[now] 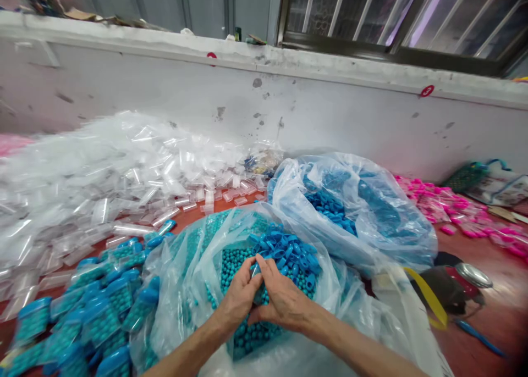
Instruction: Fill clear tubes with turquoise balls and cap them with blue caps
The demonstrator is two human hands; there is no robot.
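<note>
My left hand [240,289] and my right hand [280,294] meet at the fingertips over an opened clear bag [177,289]. Both close around a small clear plastic container [259,295], mostly hidden by the fingers. Below them, the bag is full of round teal beads [237,261]. A heap of blue plastic caps [292,250] lies on the beads, just past my right hand. To the left, several filled containers [99,316] with teal beads and blue caps are piled up.
Empty clear containers [103,173] form a large heap at the left against the wall [198,96]. Behind the bead bag stands another bag [396,228] with blue caps. Pink pieces [449,206], a dark object with a shiny metal top [473,275] and a yellow strap [429,297] lie right.
</note>
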